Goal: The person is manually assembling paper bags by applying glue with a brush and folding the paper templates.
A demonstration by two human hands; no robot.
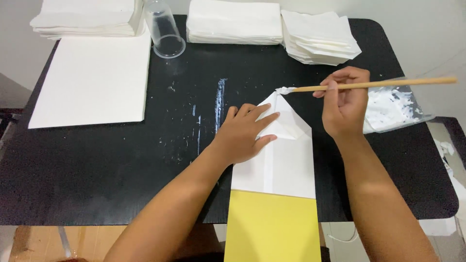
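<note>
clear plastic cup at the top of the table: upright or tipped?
Tipped. The clear cup lies on its side on the black table, open mouth facing the camera.

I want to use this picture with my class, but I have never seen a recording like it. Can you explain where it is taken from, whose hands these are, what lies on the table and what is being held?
One camera, worn on a person's head, looks down at that person's own bare hands. The left hand presses flat on a folded white paper piece whose lower end rests on a yellow sheet. The right hand holds a thin wooden stick; its white-coated tip touches the fold's point. All this lies on a black table, with stacks of white paper, a large white sheet, a clear plastic cup lying on its side and a clear tray of white paste.
</note>
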